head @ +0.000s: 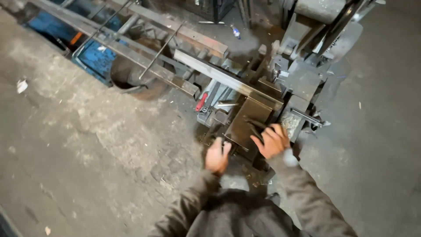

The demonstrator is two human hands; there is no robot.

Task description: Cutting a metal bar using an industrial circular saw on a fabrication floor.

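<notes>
The person wears a dark grey-brown jacket with long, loose sleeves, creased along both arms and ending at the wrists. A pale cuff or band shows at the right wrist. Both hands, the left hand (217, 156) and right hand (272, 141), are bare, ungloved.

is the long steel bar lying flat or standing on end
Lying flat. The long steel bar runs slantwise across the machine, resting along its length, its near end just above the right hand.
</notes>
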